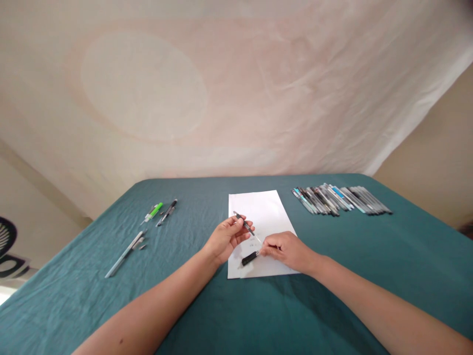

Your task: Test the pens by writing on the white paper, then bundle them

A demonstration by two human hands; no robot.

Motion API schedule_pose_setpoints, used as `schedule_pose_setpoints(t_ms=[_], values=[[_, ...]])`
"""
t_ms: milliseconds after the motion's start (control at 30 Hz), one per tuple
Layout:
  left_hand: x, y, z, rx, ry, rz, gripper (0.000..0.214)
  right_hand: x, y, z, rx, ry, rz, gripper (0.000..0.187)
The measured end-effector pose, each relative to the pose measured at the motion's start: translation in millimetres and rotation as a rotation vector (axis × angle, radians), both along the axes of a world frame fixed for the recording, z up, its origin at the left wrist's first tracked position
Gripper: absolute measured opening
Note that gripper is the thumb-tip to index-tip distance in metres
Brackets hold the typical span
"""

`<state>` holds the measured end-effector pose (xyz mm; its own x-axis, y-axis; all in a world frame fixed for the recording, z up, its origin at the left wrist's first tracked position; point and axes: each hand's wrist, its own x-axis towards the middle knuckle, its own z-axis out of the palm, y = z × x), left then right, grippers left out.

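Note:
My left hand (226, 238) is closed around a slim dark pen (245, 224), which points toward the right hand. My right hand (286, 249) pinches a small black piece, likely the pen's cap or grip section (250, 258), just below the pen's thin tip. Both hands hover over a white sheet of paper (263, 207) lying on a teal cloth-covered table (192, 305). A few faint marks show on the paper near the pen tip.
A row of several pens (340, 199) lies at the table's far right. At the left lie a green-capped pen (154, 212), a black pen (167, 212), and a grey pen (123, 254) with small loose parts beside it. A pale cloth hangs behind the table.

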<state>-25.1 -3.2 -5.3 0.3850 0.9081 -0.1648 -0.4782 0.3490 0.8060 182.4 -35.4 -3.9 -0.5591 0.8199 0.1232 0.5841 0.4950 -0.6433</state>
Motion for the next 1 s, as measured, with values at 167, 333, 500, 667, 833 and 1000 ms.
schedule_pose_setpoints(t_ms=[167,333,500,667,833,1000], values=[[-12.5,17.2,-10.2,-0.090,-0.109,0.086,0.008,-3.9,-5.8,4.6,0.227,-0.072,0.036,0.024],[-16.3,21.7,-12.2,-0.084,-0.132,0.111,0.007,-15.8,-15.7,6.2,0.352,-0.248,0.245,0.024],[-14.0,19.5,-13.1,-0.091,-0.124,0.118,0.006,-15.1,-16.3,9.4,0.399,-0.276,0.234,0.014],[-16.2,22.0,-15.5,-0.098,-0.136,0.145,0.007,0.7,-8.3,11.2,0.231,0.046,-0.067,0.015],[-18.4,24.7,-17.8,-0.098,-0.131,0.158,0.008,10.1,5.6,-0.5,0.069,0.115,-0.217,0.014],[-17.9,24.2,-20.0,-0.089,-0.122,0.147,0.008,15.2,11.1,-10.0,0.025,-0.096,-0.278,0.025]])
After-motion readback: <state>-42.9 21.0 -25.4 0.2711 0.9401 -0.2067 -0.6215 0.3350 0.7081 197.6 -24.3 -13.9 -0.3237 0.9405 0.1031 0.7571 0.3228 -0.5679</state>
